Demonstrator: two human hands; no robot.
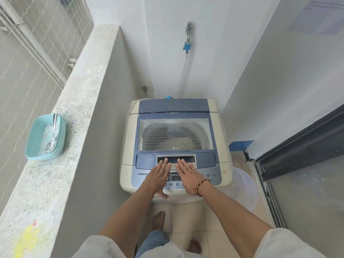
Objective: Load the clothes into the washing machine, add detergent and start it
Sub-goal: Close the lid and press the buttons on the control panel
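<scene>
Both flat hands, left hand (159, 175) and right hand (188, 175), rest on washing machine (130, 146) lid handle (176, 158).

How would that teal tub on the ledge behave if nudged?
The tub looks like thin plastic, so probably light and easy to slide. It overhangs the ledge edge, so a push could tip it off. The spoon inside might rattle.

Teal tub (45, 137) sits on concrete ledge (78, 101).

"LG" on washer lid (175, 135); "TurboDrum" on ctrl panel (208, 180).
</scene>
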